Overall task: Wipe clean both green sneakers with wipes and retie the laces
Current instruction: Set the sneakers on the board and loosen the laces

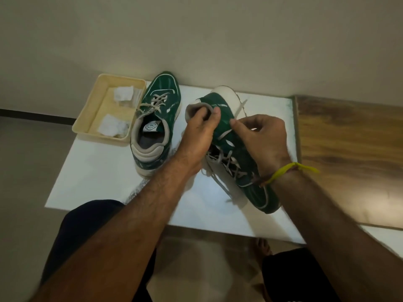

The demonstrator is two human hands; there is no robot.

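While the left grip [201,127] clenches the tilted sneaker's [237,153] heel collar, the right grip [265,138] pinches its lace [239,109].

Held sneaker [229,136] partly hidden by both hands; tray [87,125] contents too blurry to ID

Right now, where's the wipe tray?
Head view, left side: the cream tray sits on the white table's far-left corner, beside the upright green sneaker.
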